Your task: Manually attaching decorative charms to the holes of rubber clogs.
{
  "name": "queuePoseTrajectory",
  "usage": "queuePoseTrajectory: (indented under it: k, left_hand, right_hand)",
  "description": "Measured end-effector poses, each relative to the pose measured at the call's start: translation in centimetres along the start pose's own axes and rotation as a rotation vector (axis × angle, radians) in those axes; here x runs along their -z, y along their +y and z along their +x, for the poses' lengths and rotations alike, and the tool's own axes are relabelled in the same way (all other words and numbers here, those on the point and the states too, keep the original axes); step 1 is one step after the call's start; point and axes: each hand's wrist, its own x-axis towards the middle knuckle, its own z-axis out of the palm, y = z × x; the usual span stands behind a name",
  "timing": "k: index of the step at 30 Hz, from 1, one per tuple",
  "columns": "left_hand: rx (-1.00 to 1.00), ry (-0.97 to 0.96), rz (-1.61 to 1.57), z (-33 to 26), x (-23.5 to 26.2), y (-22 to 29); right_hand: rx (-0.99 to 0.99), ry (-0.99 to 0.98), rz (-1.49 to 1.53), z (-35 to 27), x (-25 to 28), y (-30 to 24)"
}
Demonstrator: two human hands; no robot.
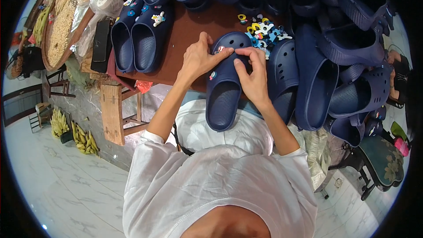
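A navy clog (pixel 224 101) with holes in its toe lies in front of me, its heel over the table's near edge. My left hand (pixel 203 59) is closed against its left side, the thumb pressed on top beside a small red-and-white charm (pixel 220 49). Another round charm (pixel 213 75) sits lower on the clog's left side. My right hand (pixel 253 72) is bent over the toe from the right, thumb and forefinger almost together on the upper; whatever lies between them is hidden. Just beyond is a pile of colourful shoe charms (pixel 266 33).
A finished-looking pair of navy clogs with charms (pixel 145 44) stands at left on the brown table (pixel 187 22). Many plain navy clogs (pixel 315 83) are heaped right and behind. A black phone (pixel 102 44), a wooden stool (pixel 112 114) and a chair (pixel 381 161) are around me.
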Motion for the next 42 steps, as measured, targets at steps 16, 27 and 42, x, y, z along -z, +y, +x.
queuePoseTrajectory:
  k: [16,27,42]
  left_hand:
    - [-0.444,0.073,0.242,0.0,-0.3,1.1]
    - [-0.58,0.067,0.247,1.2,-0.3,-0.1]
    - [-0.26,-0.004,-0.249,1.1,-1.5,-1.4]
  right_hand:
    - [0.167,0.086,-0.122,-0.5,-0.9,1.6]
    - [0.148,0.068,-0.107,-0.5,-0.7,1.5]
    - [0.169,0.104,-0.05,-0.7,-1.3,1.7]
